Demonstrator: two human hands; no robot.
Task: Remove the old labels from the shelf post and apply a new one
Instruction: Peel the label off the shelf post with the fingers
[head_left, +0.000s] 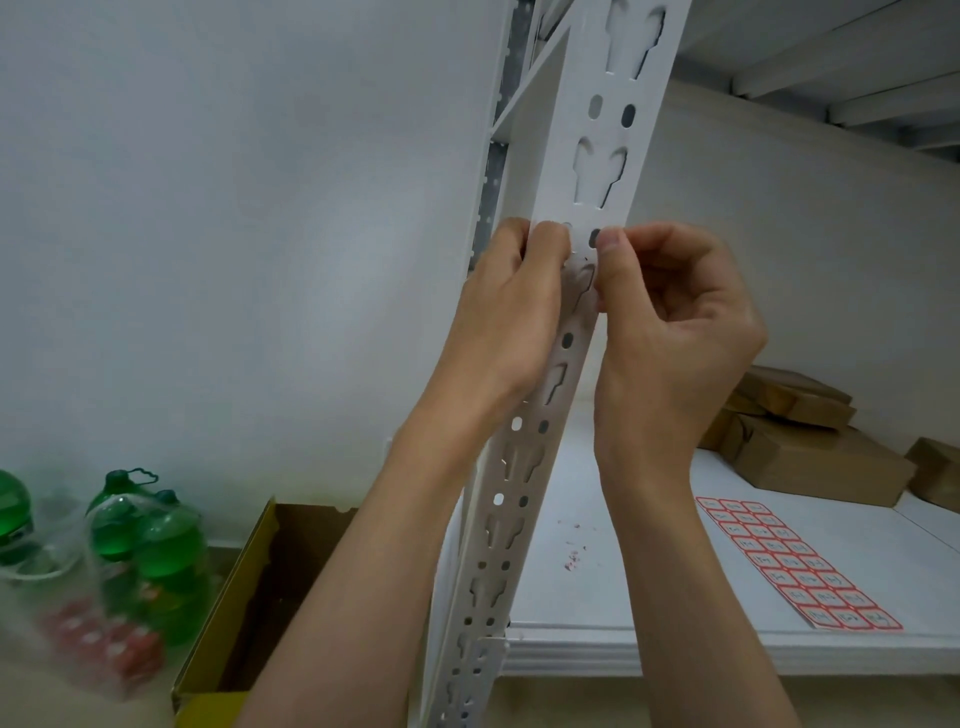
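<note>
Reaching up from below, both forearms converge on the white perforated shelf post (558, 332), which runs steeply from the lower centre to the top of the view. The left hand (511, 312) sits against the post's left edge with fingers curled around that edge, gripping it. The right hand (670, 322) is at the right edge at the same height, fingers curled inward, thumb tip pressed on the post face just beside an oval hole; whether anything is pinched under the thumb cannot be determined. Any label on the post at that spot is hidden by the hands.

Right of the post, the white shelf board (649, 587) carries a sheet of red-bordered labels (797, 566) lying flat, well apart from the hands, and small reddish scraps (574, 558) near the post's base. Brown cardboard boxes (800, 441) are stacked farther back. Left of the post, an open yellow carton (244, 597) stands beside bagged green bottles (150, 540) against the wall.
</note>
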